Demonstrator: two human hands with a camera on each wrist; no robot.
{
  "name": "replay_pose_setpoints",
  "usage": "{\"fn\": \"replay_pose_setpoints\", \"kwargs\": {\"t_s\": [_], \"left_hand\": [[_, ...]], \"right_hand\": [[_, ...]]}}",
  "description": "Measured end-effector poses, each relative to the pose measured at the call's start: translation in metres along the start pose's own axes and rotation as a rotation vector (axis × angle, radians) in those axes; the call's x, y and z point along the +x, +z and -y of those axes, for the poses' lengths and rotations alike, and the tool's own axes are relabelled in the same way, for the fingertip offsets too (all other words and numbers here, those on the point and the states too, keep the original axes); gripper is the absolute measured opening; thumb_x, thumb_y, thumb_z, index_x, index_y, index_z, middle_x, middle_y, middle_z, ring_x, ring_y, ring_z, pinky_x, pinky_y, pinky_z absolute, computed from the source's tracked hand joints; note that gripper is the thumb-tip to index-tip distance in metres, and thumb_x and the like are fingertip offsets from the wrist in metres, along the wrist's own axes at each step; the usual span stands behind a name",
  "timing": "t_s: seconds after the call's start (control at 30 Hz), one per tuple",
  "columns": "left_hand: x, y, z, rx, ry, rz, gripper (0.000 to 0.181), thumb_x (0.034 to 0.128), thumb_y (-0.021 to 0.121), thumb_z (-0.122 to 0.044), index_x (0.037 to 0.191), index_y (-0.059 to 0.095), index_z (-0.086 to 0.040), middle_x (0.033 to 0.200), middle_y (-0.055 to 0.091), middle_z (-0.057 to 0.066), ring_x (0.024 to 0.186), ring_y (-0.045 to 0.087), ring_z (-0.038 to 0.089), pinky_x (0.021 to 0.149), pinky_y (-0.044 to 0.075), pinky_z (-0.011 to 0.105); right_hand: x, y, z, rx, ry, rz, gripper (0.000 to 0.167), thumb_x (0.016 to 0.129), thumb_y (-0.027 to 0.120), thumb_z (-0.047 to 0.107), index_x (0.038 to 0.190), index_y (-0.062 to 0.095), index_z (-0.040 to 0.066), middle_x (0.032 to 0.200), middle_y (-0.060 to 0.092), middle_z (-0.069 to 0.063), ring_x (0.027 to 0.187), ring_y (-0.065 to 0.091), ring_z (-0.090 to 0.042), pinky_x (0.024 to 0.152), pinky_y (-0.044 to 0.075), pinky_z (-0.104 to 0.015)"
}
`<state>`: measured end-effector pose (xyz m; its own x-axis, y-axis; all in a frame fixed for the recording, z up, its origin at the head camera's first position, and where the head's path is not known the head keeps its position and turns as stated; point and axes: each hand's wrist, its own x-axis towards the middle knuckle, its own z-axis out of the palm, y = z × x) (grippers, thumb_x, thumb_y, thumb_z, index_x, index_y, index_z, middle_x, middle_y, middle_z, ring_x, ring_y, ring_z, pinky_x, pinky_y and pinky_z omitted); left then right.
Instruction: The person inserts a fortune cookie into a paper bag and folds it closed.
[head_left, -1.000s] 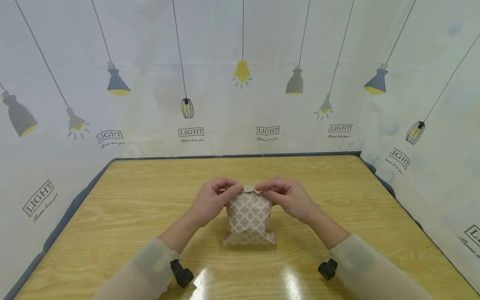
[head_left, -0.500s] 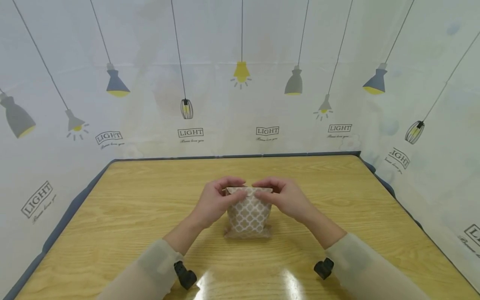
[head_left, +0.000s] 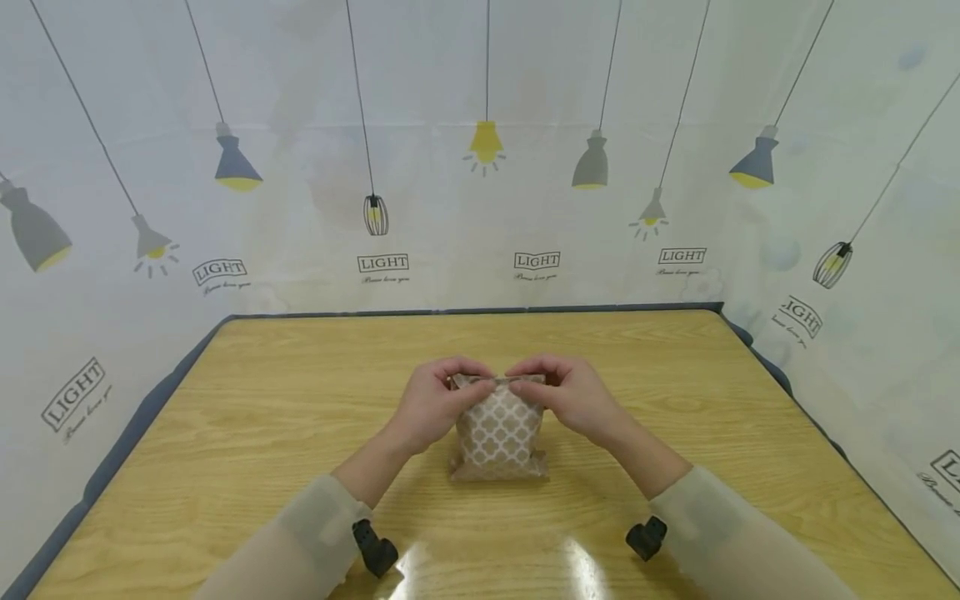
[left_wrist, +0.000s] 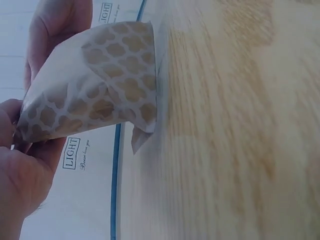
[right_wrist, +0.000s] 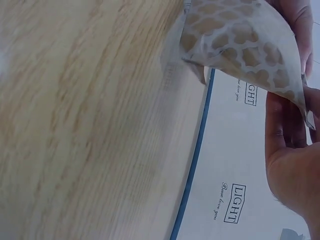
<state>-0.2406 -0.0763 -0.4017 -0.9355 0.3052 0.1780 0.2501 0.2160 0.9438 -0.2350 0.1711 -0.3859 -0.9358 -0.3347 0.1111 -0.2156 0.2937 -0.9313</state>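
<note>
A small brown paper bag (head_left: pixel 501 429) with a white lattice pattern stands on the wooden table, its top edge towards the far side. My left hand (head_left: pixel 435 404) pinches the left part of that top edge between thumb and fingers. On the other side my right hand (head_left: pixel 581 400) pinches the right part in the same way. Both thumbs lie on the near face, their tips close together. In the left wrist view the bag (left_wrist: pixel 125 65) bulges in the middle and narrows to the pinched edge. What is inside is hidden.
The wooden table (head_left: pixel 300 367) extends around the bag on all sides. Behind it hangs a pale wall cloth (head_left: pixel 442 167) printed with lamps. Black wrist cameras sit at both cuffs, the left camera (head_left: pixel 373 548) and the right camera (head_left: pixel 647 537).
One second ago the top edge was partly folded between fingertips. By half a second ago both thumbs had moved inward on the near face; since then the top rim has tilted back slightly.
</note>
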Motion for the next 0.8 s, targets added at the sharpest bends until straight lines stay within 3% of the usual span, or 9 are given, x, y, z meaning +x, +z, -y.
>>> {"fn": "replay_pose_setpoints", "kwargs": {"t_s": [0.17, 0.37, 0.57, 0.8], "left_hand": [[-0.0010, -0.0024, 0.0008, -0.097, -0.047, 0.002, 0.021, 0.1036, 0.078, -0.025, 0.121, 0.081, -0.013, 0.103, 0.070, 0.003, 0.071, 0.047, 0.016, 0.060, 0.044, 0.023], [-0.0011, -0.0024, 0.0000, -0.132, -0.074, -0.004, 0.017, 0.1028, 0.078, -0.020, 0.116, 0.081, -0.010, 0.113, 0.073, 0.005, 0.072, 0.049, 0.016, 0.061, 0.045, 0.024], [-0.0008, -0.0008, -0.0004, -0.088, -0.052, 0.002, 0.014, 0.1035, 0.077, -0.018, 0.113, 0.079, -0.008, 0.109, 0.070, 0.005, 0.076, 0.051, 0.017, 0.063, 0.047, 0.023], [-0.0008, 0.0007, -0.0023, -0.086, -0.009, 0.009, 0.014, 0.1045, 0.076, -0.018, 0.115, 0.080, -0.009, 0.109, 0.071, 0.006, 0.084, 0.055, 0.018, 0.068, 0.050, 0.023]], "right_hand": [[0.0000, -0.0006, 0.0017, -0.015, 0.005, -0.028, 0.021, 0.103, 0.078, 0.021, 0.122, 0.080, 0.013, 0.108, 0.077, -0.006, 0.088, 0.065, -0.018, 0.071, 0.057, -0.025], [0.0009, -0.0029, 0.0016, 0.015, 0.034, -0.005, 0.025, 0.103, 0.078, 0.023, 0.126, 0.080, 0.011, 0.105, 0.076, -0.004, 0.087, 0.064, -0.017, 0.071, 0.057, -0.025], [0.0018, -0.0044, 0.0014, -0.001, 0.050, -0.002, 0.023, 0.103, 0.079, 0.025, 0.120, 0.080, 0.010, 0.104, 0.076, -0.004, 0.088, 0.065, -0.019, 0.073, 0.057, -0.026], [0.0021, -0.0031, 0.0029, 0.030, 0.053, 0.035, 0.027, 0.103, 0.079, 0.026, 0.125, 0.079, 0.010, 0.104, 0.074, -0.006, 0.083, 0.063, -0.018, 0.072, 0.059, -0.029]]}}
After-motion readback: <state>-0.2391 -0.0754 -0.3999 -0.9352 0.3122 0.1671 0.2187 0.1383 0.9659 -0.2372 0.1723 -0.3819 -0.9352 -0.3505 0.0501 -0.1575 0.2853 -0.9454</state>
